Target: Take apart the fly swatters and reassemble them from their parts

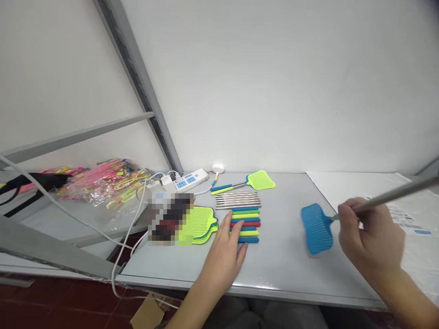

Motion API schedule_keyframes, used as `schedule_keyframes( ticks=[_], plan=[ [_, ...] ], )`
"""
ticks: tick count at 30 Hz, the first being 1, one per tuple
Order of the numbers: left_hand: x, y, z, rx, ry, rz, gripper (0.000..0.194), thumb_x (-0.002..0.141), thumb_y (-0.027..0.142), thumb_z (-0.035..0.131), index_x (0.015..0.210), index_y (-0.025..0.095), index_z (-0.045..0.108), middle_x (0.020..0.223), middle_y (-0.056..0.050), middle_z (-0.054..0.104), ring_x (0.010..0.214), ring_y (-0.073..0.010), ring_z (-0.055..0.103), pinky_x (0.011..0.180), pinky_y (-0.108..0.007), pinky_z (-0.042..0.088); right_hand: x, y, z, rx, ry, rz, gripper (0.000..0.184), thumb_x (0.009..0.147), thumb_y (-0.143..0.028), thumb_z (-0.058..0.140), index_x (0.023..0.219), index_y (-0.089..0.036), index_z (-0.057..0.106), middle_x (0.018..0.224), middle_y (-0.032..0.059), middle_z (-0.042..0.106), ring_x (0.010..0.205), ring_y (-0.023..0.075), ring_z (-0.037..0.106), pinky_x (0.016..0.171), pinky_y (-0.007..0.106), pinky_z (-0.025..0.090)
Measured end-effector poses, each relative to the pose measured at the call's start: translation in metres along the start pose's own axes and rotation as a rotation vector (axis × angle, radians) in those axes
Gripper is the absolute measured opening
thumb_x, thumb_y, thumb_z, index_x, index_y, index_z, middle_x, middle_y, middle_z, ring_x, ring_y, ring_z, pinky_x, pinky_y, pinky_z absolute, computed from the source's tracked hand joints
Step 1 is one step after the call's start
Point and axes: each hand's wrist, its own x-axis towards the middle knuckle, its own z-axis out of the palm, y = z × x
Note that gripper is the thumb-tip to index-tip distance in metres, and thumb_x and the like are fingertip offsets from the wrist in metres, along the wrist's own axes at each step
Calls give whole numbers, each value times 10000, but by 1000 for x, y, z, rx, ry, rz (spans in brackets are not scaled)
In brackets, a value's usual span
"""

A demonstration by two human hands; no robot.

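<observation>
My right hand [375,244] is closed around the metal rod of a fly swatter with a blue mesh head [317,229]. The head points left, and the rod runs up to the right edge of the view. On the table, my left hand [222,251] lies with its fingers apart on the left ends of a row of blue, green, yellow and red handles [250,224]. Behind that row are several bare metal rods [238,200] side by side. Yellow-green and blue swatter heads [204,222] are stacked to the left of my left hand, partly covered by a pixelated patch.
Fly swatters with yellow-green heads [261,180] lie near the wall. A power strip [190,180] with white cables sits at the back left. Plastic-wrapped colourful items [103,180] lie beyond a grey metal frame [144,87]. White plastic sheeting [350,187] covers the right side.
</observation>
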Motion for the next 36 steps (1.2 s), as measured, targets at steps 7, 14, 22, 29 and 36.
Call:
schedule_keyframes(
  ticks=[7,14,22,29,36],
  plan=[
    [7,-1,-6,-132,-33,-68,544,911,269,546,1429,261,379,1598,-132,201,1441,-307,300,1102,-491,383,20,-35,44,248,-238,69,232,947,-458,416,855,-249,451,620,5,618,514,195,592,490,290,397],
    [19,2,-5,-239,-63,-143,605,874,279,605,1435,288,381,1609,-117,182,1423,-307,341,1088,-469,400,11,-35,68,327,-301,73,248,948,-481,447,870,-247,448,635,-14,569,509,163,538,499,272,396],
    [22,8,-3,-313,-86,-193,665,847,279,648,1445,318,359,1630,-81,109,1446,-291,296,1104,-437,386,7,-31,78,400,-696,100,329,995,-490,344,830,-247,495,583,-37,509,547,163,502,517,274,343],
    [27,14,-1,-362,-61,-223,679,829,295,674,1434,305,366,1628,-96,108,1425,-299,339,1079,-446,418,16,-44,83,500,-749,109,335,1002,-488,330,813,-244,460,597,-38,506,545,157,485,519,269,337],
    [26,13,3,-334,-41,-224,656,844,315,664,1428,292,365,1630,-109,87,1441,-307,303,1090,-464,403,17,-47,83,487,-784,90,343,1005,-487,314,787,-246,424,574,-37,506,513,162,498,503,276,318]
  ],
)
